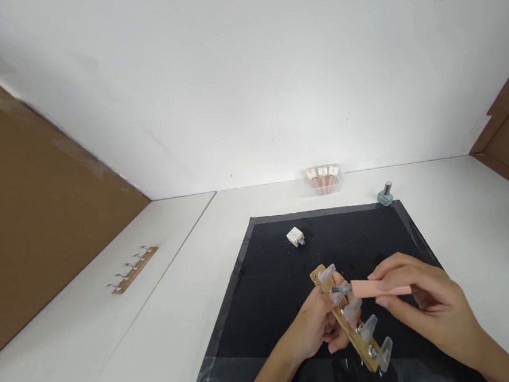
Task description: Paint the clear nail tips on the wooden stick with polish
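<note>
My left hand [312,323] grips a wooden strip [363,348] from behind. Several translucent nail tips [370,326] stand along the strip on small metal mounts. Between the thumb and fingers of my right hand [427,300] is a nail polish brush with a long pink cap [365,289]. It points left, and its dark bristle end [339,289] lies over a nail tip near the strip's upper end. Whether the bristles touch it I cannot tell. A small white-topped bottle with a grey neck [295,237] lies tilted on the black mat [263,286].
A clear plastic box [335,189] with three pink-capped bottles stands by the back wall. A blue-grey bottle with a silver cap [385,195] sits at the mat's far right corner. On the left lies another wooden strip [136,269] with metal mounts. Brown cardboard panels [34,194] flank the table.
</note>
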Available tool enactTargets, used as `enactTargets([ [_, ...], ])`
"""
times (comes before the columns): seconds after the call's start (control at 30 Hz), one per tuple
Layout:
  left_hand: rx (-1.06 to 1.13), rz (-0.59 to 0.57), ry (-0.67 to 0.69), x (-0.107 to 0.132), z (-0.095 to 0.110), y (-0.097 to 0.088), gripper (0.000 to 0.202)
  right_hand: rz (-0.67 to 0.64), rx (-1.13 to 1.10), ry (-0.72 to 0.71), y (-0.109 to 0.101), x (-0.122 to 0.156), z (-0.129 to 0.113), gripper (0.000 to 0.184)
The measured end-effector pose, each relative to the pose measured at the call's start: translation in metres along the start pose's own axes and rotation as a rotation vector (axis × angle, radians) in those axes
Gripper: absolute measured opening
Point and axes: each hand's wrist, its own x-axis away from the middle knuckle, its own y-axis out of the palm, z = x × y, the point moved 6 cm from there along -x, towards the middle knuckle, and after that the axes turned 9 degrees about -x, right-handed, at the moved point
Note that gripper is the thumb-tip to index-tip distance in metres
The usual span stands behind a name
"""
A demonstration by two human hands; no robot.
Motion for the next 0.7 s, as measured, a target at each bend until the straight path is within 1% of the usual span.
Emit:
enactTargets([
  [0.07, -0.064, 0.034, -0.047, 0.000, -0.002, -0.001, 0.036, 0.077, -0.024, 0.059, -0.006, 0.002, 0.004, 0.012],
  [0.13, -0.109, 0.050, -0.065, 0.002, -0.003, -0.003, 0.037, 0.121, -0.030, 0.128, -0.010, 0.004, 0.010, 0.007],
  [0.2, -0.146, 0.058, -0.073, 0.003, -0.005, -0.004, 0.038, 0.145, -0.030, 0.180, -0.013, 0.007, 0.014, 0.013],
  [0.27, -0.206, 0.086, -0.110, 0.005, -0.007, -0.005, 0.037, 0.164, -0.029, 0.215, -0.014, 0.008, 0.017, 0.021],
  [0.37, -0.314, 0.138, -0.172, 0.008, -0.007, -0.006, 0.038, 0.161, -0.014, 0.258, -0.014, 0.009, 0.020, 0.024],
  [0.47, -0.357, 0.134, -0.169, 0.007, -0.004, -0.003, 0.039, 0.133, -0.001, 0.229, -0.011, 0.008, 0.019, 0.021],
  [0.57, -0.352, 0.112, -0.162, 0.005, -0.003, 0.001, 0.041, 0.076, 0.016, 0.188, -0.008, 0.005, 0.015, 0.019],
  [0.63, -0.345, 0.101, -0.150, 0.004, -0.002, 0.003, 0.042, 0.026, 0.051, 0.172, -0.005, 0.003, 0.012, 0.019],
  [0.7, -0.340, 0.094, -0.146, 0.005, -0.002, 0.003, 0.044, 0.012, 0.112, 0.139, -0.005, 0.000, 0.009, 0.020],
])
